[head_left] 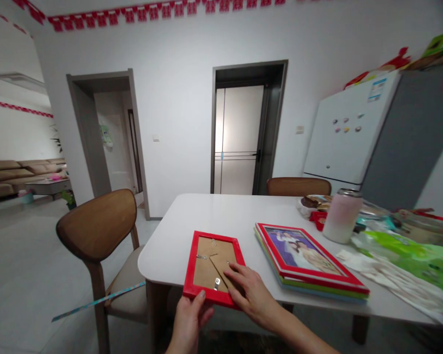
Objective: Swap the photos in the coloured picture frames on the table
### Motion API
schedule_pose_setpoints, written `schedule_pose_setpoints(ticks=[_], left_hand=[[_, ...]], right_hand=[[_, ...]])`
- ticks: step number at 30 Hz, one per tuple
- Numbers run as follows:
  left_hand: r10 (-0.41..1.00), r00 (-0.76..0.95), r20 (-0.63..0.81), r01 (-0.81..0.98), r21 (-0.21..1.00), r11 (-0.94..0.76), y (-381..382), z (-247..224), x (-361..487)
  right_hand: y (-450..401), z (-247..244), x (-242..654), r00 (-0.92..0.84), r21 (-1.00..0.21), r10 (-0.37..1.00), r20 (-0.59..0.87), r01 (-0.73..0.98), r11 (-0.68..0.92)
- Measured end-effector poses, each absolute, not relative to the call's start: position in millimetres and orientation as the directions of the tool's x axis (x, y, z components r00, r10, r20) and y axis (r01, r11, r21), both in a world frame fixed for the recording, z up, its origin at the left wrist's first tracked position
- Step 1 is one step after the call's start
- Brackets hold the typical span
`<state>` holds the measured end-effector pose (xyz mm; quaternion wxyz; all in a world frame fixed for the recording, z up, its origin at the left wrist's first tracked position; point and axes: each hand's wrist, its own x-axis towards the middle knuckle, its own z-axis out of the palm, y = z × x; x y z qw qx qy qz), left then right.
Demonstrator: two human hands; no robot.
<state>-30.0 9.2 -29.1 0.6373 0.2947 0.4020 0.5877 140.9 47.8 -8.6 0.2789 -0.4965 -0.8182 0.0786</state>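
A red picture frame lies face down at the table's front edge, its brown backing board up. Small metal clips and a hanger sit on the board, and a stand leg runs slantwise across it. My left hand grips the near left corner, thumb on the red rim. Over the right side lies my right hand, thumb and fingers apart on top of the board and rim, fingertips by the right-hand clip. Right of it rests a stack of frames, with a framed photo of people on top.
On the white table, a pink-white flask stands behind the stack. White gloves, a green plastic bag and other items crowd the right side. A wooden chair stands left, another chair behind.
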Motion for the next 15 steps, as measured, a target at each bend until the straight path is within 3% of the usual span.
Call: schedule_pose_setpoints(ticks=[4,8,10,12,15], left_hand=[[0.961,0.122,-0.247,-0.414,0.867,0.275,4,-42,-36],[0.937,0.227,-0.267,-0.144,0.942,0.303,-3,-37,-48],[0.950,0.253,-0.184,0.040,0.983,0.180,-6,-23,-54],[0.977,0.212,0.004,0.216,0.975,-0.051,-6,-6,-58],[0.953,0.137,0.270,0.467,0.831,-0.302,4,8,-63]], right_hand=[[44,-6,145,-0.381,-0.352,0.839,0.387,0.780,0.517],[42,-4,145,-0.379,-0.353,0.840,0.388,0.781,0.515],[42,-1,144,-0.379,-0.361,0.844,0.380,0.779,0.512],[44,5,141,-0.397,-0.366,0.840,0.370,0.769,0.524],[49,17,134,-0.501,-0.396,0.804,0.320,0.700,0.594]])
